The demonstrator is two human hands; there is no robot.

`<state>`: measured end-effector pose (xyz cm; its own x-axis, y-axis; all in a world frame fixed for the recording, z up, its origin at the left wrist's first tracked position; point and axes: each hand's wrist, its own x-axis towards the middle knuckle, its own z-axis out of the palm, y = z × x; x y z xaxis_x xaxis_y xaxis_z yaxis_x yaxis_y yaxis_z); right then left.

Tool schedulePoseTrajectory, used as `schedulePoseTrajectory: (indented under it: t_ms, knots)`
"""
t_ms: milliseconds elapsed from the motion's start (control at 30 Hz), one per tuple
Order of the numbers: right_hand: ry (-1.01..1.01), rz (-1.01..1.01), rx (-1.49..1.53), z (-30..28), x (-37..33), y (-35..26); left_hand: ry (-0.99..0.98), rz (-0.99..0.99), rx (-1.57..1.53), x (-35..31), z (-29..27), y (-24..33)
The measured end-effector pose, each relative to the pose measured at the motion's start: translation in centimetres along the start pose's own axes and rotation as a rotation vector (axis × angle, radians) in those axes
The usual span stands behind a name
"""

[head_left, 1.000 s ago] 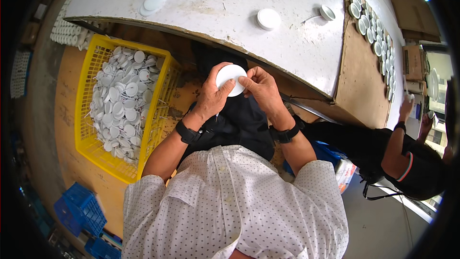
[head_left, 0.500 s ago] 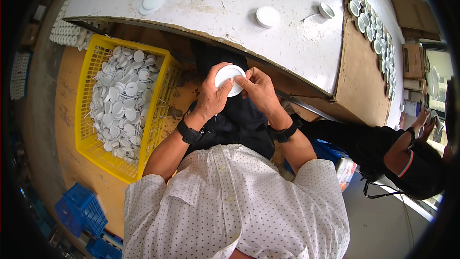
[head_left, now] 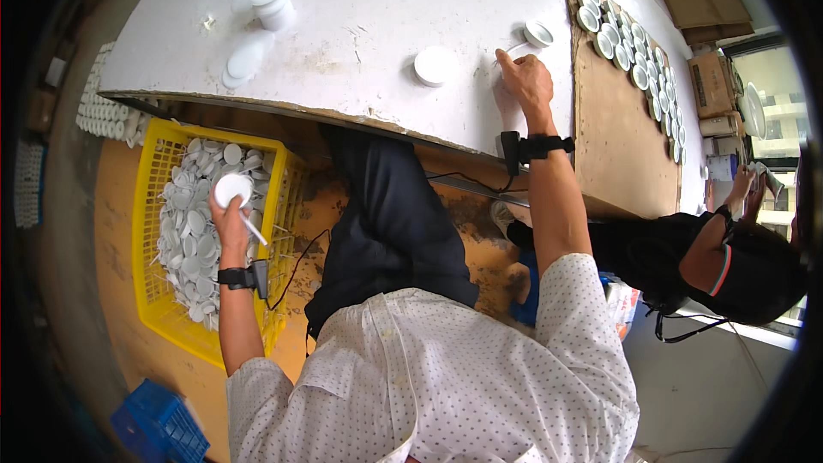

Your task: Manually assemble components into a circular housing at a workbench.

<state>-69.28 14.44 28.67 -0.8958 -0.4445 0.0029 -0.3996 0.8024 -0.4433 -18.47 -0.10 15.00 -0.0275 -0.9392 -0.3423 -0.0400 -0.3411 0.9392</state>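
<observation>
Left hand (head_left: 228,223): closed on one white disc (head_left: 233,190), thumb laid over its face; a white lead (head_left: 254,228) slanted down from it toward the right; both stood at left of the frame, above a heap of white discs (head_left: 184,244). Right hand (head_left: 527,84): upper right of centre, reaching over the table; fingertips bunched at the thin white cord (head_left: 518,48) of a shallow white cup (head_left: 538,33); whether they were pinched on the cord could not be told; the two hands were well apart.

Yellow basket (head_left: 189,343): left of the frame, holding the heap. White table (head_left: 360,73): across the top of the frame; on it, one round white piece (head_left: 436,66) left of the right hand; a short white stack (head_left: 273,4) at upper left; flat white discs (head_left: 244,63) just below that stack. Brown board (head_left: 604,133): upper right; rows of white cups (head_left: 639,75) along its far side. Blue crate (head_left: 159,424): lower left corner. Co-worker (head_left: 750,279): dark clothing, right edge of the frame.
</observation>
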Motion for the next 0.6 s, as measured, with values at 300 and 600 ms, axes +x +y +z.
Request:
schedulePoseTrajectory:
  t_ms: [300, 600]
  knots:
    - [-0.024, -0.102, -0.304, 0.4, -0.7, 1.4, 0.532, -0.101, 0.409, 6.6, -18.8, -7.0]
    - [0.066, -0.358, -0.152, -2.4, -13.5, 5.5, -0.396, -0.016, 0.216, -4.7, 3.1, -2.4]
